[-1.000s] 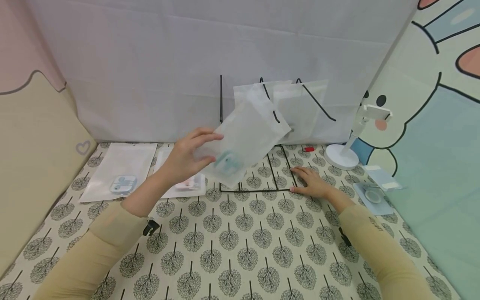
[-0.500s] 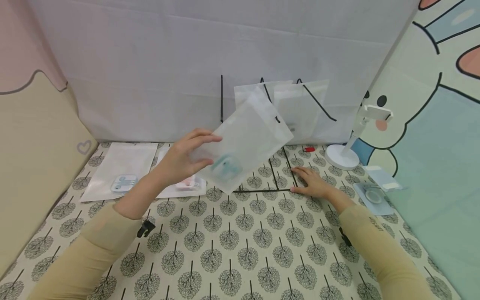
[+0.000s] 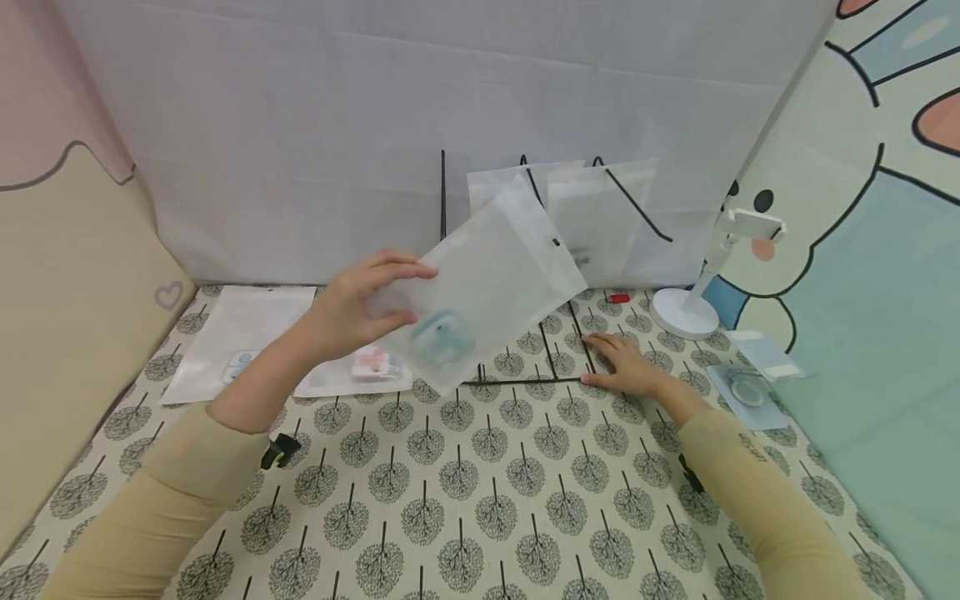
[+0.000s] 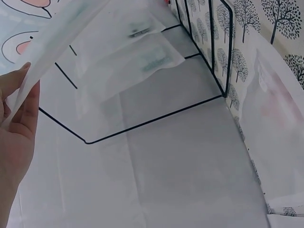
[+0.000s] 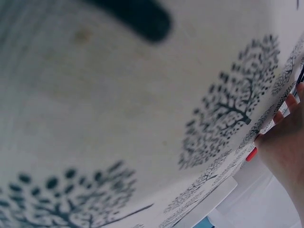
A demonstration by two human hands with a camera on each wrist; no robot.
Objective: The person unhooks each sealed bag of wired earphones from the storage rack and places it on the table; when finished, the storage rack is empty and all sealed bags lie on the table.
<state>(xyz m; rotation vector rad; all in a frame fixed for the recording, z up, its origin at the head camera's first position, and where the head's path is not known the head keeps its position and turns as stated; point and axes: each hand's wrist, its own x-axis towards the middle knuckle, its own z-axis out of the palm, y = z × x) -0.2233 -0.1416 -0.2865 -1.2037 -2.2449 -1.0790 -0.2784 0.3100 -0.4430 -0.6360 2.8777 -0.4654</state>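
My left hand (image 3: 367, 300) pinches a translucent white zip pouch (image 3: 495, 275) by its lower left side, thumb in front. A teal item (image 3: 442, 337) shows inside, blurred by the plastic. The pouch tilts, its punched hole right at the tip of the middle prong of a black wire rack (image 3: 517, 382). In the left wrist view, the pouch (image 4: 52, 42) runs up from between thumb and fingers. My right hand (image 3: 622, 367) rests with extended fingers at the right side of the rack's base. Further pouches (image 3: 611, 217) hang on the rack behind.
Flat on the tree-print cloth at left lie a pouch with earphones (image 3: 240, 333) and one with a pink item (image 3: 371, 364). A white phone stand (image 3: 684, 312), a small red object (image 3: 618, 298) and a bluish packet (image 3: 746, 396) are at right.
My left hand has moved left and slightly toward me with the pouch, whose hole has slid along the prong to its tip. My right hand stays in place.
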